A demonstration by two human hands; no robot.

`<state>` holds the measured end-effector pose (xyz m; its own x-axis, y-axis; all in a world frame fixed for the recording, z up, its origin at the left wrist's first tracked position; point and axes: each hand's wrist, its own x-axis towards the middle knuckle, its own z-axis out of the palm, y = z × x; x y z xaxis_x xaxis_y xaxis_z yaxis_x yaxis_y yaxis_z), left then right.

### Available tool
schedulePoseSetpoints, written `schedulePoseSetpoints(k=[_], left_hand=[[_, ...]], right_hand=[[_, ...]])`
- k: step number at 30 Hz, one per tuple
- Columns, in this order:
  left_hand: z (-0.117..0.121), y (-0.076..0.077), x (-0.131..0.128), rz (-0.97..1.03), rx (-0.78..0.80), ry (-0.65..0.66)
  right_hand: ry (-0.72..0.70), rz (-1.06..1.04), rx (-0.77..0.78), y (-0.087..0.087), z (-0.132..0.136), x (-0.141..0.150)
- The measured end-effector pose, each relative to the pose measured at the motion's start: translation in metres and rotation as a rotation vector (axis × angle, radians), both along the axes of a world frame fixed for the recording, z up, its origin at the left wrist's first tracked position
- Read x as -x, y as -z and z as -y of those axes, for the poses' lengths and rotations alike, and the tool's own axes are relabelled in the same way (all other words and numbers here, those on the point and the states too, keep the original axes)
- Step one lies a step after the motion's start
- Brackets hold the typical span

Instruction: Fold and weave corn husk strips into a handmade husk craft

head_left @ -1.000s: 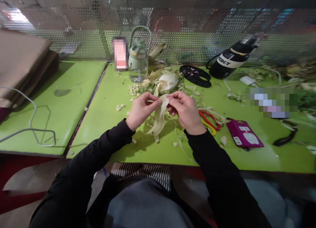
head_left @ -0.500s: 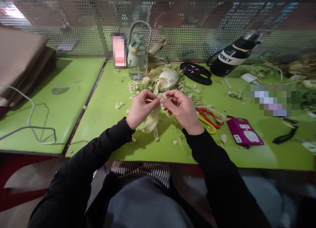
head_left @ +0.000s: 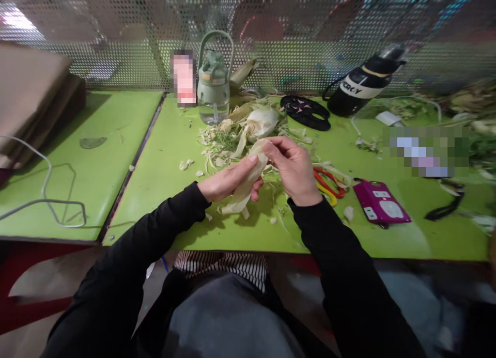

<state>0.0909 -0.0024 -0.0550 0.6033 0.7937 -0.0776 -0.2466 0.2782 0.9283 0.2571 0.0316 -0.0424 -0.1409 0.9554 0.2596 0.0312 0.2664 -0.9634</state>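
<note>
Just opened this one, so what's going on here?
A person at a green table is handling a pale strip of what looks like corn husk. The right hand pinches its upper end, while the left hand holds it lower down, thumb on top. The strip's loose end hangs toward the person. Just beyond the hands lies a heap of husks, with a green bottle standing behind it to the left. A purple socket box lies off to the right.
</note>
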Motion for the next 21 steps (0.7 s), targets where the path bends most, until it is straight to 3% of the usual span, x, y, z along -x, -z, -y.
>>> schedulePoseSetpoints(k=[11, 18, 21], left_hand=[[0.012, -0.021, -0.003, -0.109, 0.109, 0.043], [0.008, -0.023, 0.000, -0.177, 0.130, 0.062], [0.007, -0.019, -0.003, -0.202, 0.077, 0.014]], right_hand=[[-0.095, 0.150, 0.029, 0.001, -0.006, -0.021], [-0.097, 0.158, 0.003, 0.003, -0.005, -0.019], [-0.058, 0.173, -0.035, 0.002, -0.003, -0.018]])
